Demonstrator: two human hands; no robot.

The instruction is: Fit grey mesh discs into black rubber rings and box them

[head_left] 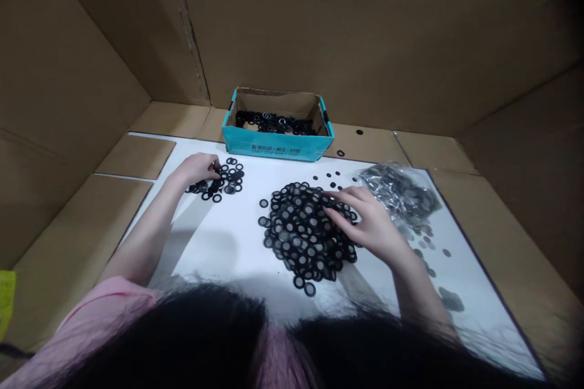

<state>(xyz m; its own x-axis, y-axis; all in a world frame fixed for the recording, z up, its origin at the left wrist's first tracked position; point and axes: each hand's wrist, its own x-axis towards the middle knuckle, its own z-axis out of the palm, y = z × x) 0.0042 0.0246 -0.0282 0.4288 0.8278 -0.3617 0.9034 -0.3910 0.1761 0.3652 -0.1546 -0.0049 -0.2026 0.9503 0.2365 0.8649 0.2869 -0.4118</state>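
Observation:
At the left, my left hand is bent over a small pile of black rings. Its fingers are curled toward the thumb; what lies between their tips is too small and dark to make out. My right hand rests at the right side of a large heap of black rings with grey, translucent-looking centres. Thumb and forefinger are apart there, their tips touching the heap, with no lifted piece visible between them. A few ringed pieces lie loose along the heap's left and lower edges.
Behind the piles stands a turquoise box holding many black rings. A clear plastic bag of grey discs lies at the right, with loose grey discs below it. Small black discs dot the white tabletop. Cardboard walls surround it.

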